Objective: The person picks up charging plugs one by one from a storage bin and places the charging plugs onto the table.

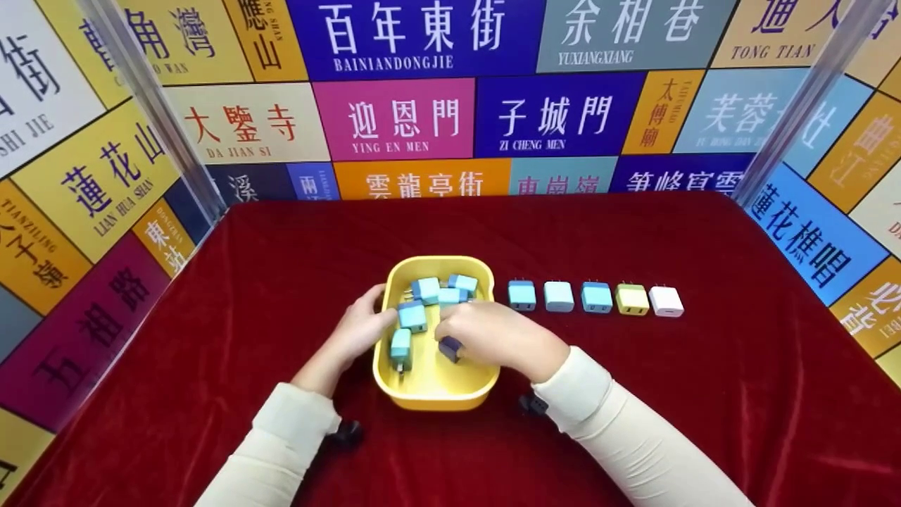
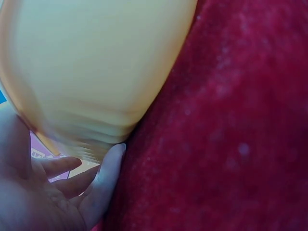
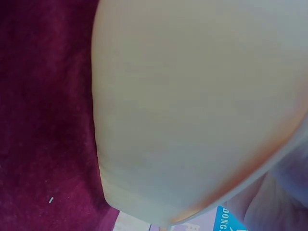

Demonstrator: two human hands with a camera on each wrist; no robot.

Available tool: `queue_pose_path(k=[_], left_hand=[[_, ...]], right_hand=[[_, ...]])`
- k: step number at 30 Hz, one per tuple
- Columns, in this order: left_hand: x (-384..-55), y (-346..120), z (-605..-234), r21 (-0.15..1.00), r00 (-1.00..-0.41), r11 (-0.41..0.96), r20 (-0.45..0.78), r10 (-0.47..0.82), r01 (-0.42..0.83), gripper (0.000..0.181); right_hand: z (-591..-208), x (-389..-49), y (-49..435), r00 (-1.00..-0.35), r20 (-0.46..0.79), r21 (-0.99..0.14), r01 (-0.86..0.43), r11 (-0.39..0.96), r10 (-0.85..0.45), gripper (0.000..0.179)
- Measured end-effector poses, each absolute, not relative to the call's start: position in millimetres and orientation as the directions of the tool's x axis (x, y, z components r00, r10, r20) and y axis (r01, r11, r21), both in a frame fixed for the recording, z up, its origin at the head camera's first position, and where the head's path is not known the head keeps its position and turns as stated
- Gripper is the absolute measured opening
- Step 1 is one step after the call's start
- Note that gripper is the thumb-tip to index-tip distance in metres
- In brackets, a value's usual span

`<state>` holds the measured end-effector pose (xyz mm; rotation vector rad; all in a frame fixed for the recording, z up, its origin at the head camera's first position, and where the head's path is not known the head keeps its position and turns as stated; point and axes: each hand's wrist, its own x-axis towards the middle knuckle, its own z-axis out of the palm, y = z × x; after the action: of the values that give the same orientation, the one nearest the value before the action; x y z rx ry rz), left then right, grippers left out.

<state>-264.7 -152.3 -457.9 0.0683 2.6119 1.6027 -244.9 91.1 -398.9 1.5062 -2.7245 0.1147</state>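
Note:
A yellow plastic tub (image 1: 442, 403) sits on the red cloth, several blue and teal plug chargers (image 1: 412, 317) lying loose in it. My left hand (image 1: 362, 320) grips the tub's left side. Its thumb is at the rim, and its other fingers lie along the outer wall (image 2: 96, 62). Reaching over the right rim, my right hand (image 1: 493, 334) pinches a dark blue charger (image 1: 449, 348) inside the tub, partly hidden by the fingers. The right wrist view shows mostly the tub's outer wall (image 3: 183, 106), with the right hand (image 3: 284, 187) blurred at the lower right.
To the right of the tub, several chargers stand in a row: a two-tone blue one (image 1: 521, 296), a pale blue one (image 1: 558, 297), another two-tone blue one (image 1: 597, 298), a yellow-green one (image 1: 632, 300) and a white one (image 1: 666, 301). Sign-printed panels (image 1: 394, 120) border the table.

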Motion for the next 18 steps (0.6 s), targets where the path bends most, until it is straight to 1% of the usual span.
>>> queue_pose_path(k=[2,6,12,18], left_hand=[[-264.5,-152.5,-458.0,0.892,-0.996,0.452,-0.041,0.082,0.000,0.063],[-264.4,-152.6,-457.9,0.891,-0.996,0.453,-0.046,0.081,-0.004,0.063],[-264.4,-152.8,-457.1,0.889,-0.996,0.459,-0.056,0.076,-0.015,0.064],[-264.7,-152.4,-456.6,0.890,-0.995,0.455,-0.071,0.075,-0.029,0.065]], right_hand=[[-399.2,-244.4,90.4,-0.550,0.050,-0.027,-0.835,0.550,-0.833,0.008],[-399.8,-244.2,89.1,-0.571,0.041,0.002,-0.820,0.572,-0.820,0.019],[-398.1,-242.8,88.7,-0.591,0.039,0.008,-0.806,0.592,-0.806,0.025],[-400.4,-241.9,86.6,-0.586,0.039,0.023,-0.810,0.587,-0.810,0.019]])
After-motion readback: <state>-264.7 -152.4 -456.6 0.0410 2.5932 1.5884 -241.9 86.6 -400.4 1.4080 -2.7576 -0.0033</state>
